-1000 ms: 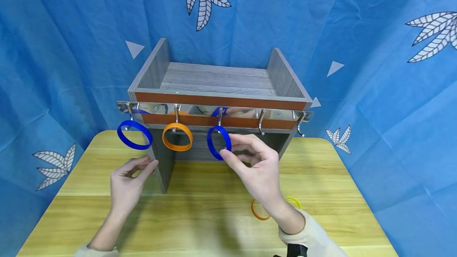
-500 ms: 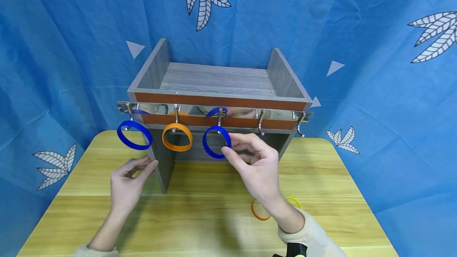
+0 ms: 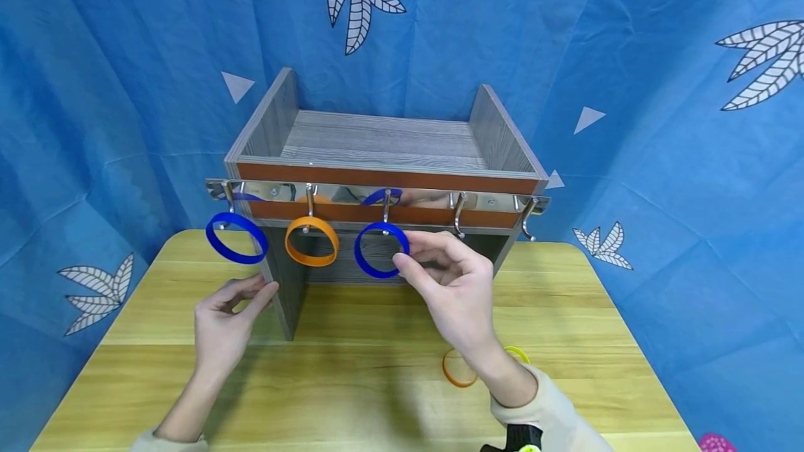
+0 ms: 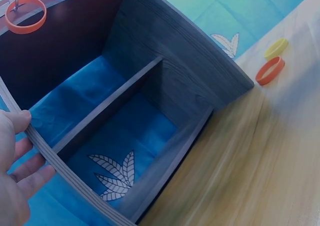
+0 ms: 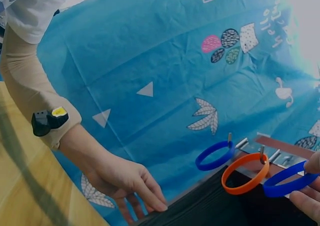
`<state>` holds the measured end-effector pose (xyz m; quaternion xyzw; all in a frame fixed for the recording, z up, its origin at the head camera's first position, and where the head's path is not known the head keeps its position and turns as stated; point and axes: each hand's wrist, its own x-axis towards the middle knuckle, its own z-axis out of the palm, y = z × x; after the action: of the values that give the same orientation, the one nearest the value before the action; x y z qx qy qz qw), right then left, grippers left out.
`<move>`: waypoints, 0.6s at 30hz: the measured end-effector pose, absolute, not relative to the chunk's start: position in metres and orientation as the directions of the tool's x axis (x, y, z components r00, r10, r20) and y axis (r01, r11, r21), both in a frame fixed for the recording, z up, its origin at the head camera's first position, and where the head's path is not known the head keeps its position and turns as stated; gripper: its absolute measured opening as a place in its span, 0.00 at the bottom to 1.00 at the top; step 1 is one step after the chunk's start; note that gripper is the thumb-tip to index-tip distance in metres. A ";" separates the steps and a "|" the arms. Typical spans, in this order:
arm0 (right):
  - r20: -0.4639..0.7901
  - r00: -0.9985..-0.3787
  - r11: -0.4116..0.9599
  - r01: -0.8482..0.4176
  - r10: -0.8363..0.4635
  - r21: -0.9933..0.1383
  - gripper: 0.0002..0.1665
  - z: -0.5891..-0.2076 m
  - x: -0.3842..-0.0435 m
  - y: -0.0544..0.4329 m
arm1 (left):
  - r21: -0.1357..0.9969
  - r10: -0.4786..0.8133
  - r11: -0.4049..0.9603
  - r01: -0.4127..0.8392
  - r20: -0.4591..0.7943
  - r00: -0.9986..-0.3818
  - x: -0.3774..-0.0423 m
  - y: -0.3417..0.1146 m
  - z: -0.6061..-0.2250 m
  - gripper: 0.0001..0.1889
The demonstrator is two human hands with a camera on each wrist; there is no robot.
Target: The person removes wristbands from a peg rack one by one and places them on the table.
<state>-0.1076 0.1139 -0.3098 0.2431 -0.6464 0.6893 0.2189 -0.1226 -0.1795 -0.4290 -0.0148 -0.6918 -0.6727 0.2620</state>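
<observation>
My right hand (image 3: 455, 284) pinches the right side of a blue silicone wristband (image 3: 375, 273) between thumb and fingers. The band's top lies at the third hook (image 3: 386, 208), and the hook's tip shows inside the ring. Whether the hook bears its weight I cannot tell. Another blue wristband (image 3: 241, 257) hangs on the leftmost hook, and an orange wristband (image 3: 312, 260) hangs on the second. My left hand (image 3: 222, 326) grips the front edge of the grey shelf's left side panel (image 4: 75, 181), with the thumb on one side and fingers on the other.
On the table (image 3: 352, 396), an orange wristband (image 4: 270, 71) and a yellow wristband (image 4: 276, 48) lie to the right, partly behind my right forearm in the head view. Two bare hooks (image 3: 460, 215) are at the rail's right. A blue curtain (image 3: 427, 33) stands behind the shelf.
The blue wristband in my right hand has turned to face the head camera more fully and shifted slightly left, with its top at the third hook. My left hand has stayed still.
</observation>
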 end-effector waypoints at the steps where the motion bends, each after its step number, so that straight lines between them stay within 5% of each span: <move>1: 0.617 -0.787 -0.076 -0.615 -0.012 -0.785 0.16 -0.309 -0.108 0.114 | 0.923 -0.333 0.097 0.372 0.382 -0.862 -0.122 -0.179 -0.429 0.09; 18: 0.656 -0.753 -0.151 -0.644 -0.052 -0.750 0.18 -0.306 -0.099 0.118 | 0.921 -0.341 0.113 0.372 0.388 -0.857 -0.122 -0.180 -0.430 0.09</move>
<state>-0.0986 0.1181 -0.3063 0.2819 -0.6168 0.7042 0.2100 -0.1224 -0.1796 -0.4300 -0.0112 -0.6965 -0.6658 0.2675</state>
